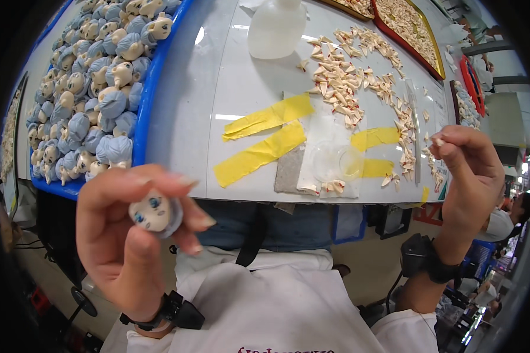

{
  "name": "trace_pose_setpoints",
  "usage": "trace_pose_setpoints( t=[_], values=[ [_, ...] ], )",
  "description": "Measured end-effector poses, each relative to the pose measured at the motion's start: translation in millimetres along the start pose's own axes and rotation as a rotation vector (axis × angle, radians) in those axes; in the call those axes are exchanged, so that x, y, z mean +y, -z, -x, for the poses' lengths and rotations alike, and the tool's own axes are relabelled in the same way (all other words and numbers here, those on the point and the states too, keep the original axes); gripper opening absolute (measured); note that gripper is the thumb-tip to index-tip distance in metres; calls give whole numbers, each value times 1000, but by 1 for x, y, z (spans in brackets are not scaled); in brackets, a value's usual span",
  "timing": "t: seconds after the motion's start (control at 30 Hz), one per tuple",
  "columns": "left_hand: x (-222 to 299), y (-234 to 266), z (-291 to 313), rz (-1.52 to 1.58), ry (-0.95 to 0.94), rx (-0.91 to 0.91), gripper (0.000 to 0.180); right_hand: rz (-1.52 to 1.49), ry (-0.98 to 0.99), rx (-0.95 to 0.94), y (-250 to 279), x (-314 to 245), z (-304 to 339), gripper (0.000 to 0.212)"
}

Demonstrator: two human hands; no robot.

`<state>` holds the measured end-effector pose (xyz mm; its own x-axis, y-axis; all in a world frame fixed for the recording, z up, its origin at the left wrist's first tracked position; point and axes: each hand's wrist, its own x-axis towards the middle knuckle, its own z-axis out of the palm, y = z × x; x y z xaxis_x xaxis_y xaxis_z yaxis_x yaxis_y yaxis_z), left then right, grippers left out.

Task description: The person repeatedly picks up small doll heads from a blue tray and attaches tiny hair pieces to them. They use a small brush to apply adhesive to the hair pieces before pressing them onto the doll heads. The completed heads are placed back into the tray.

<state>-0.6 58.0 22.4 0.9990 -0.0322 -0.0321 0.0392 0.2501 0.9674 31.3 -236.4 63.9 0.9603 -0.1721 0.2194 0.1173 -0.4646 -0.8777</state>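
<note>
My left hand (121, 235) is closed around a small doll head (149, 213) with blue eyes and light blue-grey hair, held in front of the table edge with its face turned up. My right hand (474, 173) pinches a tiny cream-coloured piece (438, 142) between thumb and forefinger, above the right end of the table. Loose cream pointed pieces (335, 82), some with red tips, are scattered across the white table. Below them, a clear shallow dish (330, 163) rests on a pale board (291, 170) at the near edge.
A blue tray (146, 117) full of similar doll heads stands on the left. Yellow tape strips (262, 154) are stuck to the table beside the board. A translucent white bottle (277, 29) stands at the back, and a red-rimmed tray (415, 35) of pieces lies far right.
</note>
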Motion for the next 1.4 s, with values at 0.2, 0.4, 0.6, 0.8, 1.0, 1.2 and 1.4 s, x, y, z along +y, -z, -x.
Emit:
trace_pose_setpoints(
  t=[0.2, 0.4, 0.6, 0.8, 1.0, 1.2, 1.4],
  values=[
    [-24, -9, 0, 109, -120, -51, 43, 180, 89, -229, -17, -7, -3, 14],
    [-25, -21, -1, 55, -17, 11, 46, 407, 354, -424, -45, -16, -7, 15],
    [-26, -27, 1, 87, 41, -2, 41, 489, 442, -445, -54, -19, -9, 16],
    [-40, -18, -8, 21, -172, -201, 38, 608, 507, -391, -52, -19, -12, 17],
    [-39, -30, -4, 126, -132, -205, 33, 586, 525, -432, -54, -20, -13, 16],
    [-31, -37, -6, 192, 1, -215, 37, 542, 471, -337, -55, -17, -9, 14],
    [-27, -39, 0, 205, 78, -162, 42, 45, 359, -404, -36, -17, 15, 23]
  ],
)
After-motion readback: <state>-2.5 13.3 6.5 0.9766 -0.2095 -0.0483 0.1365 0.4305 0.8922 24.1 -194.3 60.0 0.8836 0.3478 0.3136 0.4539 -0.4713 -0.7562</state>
